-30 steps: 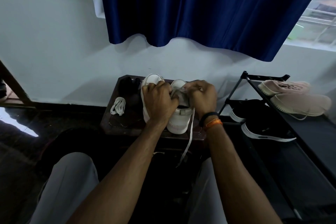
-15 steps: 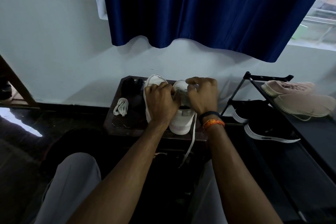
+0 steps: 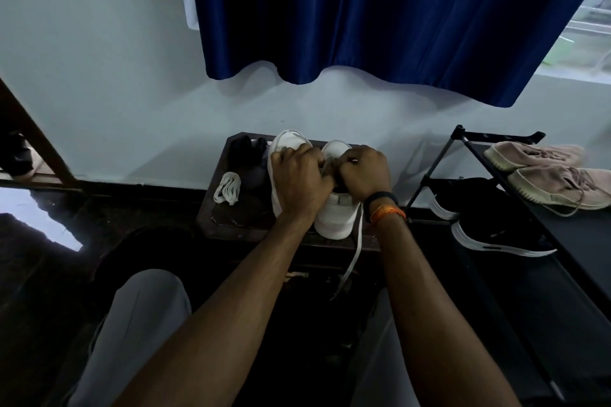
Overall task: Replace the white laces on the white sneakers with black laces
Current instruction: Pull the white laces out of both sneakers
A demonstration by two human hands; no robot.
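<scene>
The white sneakers stood side by side on a small dark stool (image 3: 228, 225), heels at its near edge and toes toward the wall, which put their lace rows within easy reach of the seated person. The right sneaker (image 3: 337, 218) was the one being worked on. Both hands met over its eyelets: the left hand (image 3: 302, 180) lay curled across the tongue area and over part of the left sneaker (image 3: 284, 142), apparently steadying the shoe, while the right hand (image 3: 363, 172) was closed in a pinch beside it, seemingly on the lace. Exactly what each fingertip held was hidden under the knuckles.

A loose end of the white lace (image 3: 355, 248) hung from the right sneaker over the stool's near edge and down toward the floor, which suggests it was already partly pulled free. A bundled white lace (image 3: 227, 188) lay near the stool's left edge, probably the one taken out of the left sneaker, set aside clear of the work. At the far left corner sat a dark heap (image 3: 246, 150), possibly the black laces, though it was too dim to tell.

I judge the job was at the unlacing step, with no black lace threaded yet.

To the right stood a black shoe rack (image 3: 463, 135) bearing pinkish shoes (image 3: 542, 172), with black shoes (image 3: 489, 228) lower down. A blue curtain (image 3: 380, 10) hung above.
</scene>
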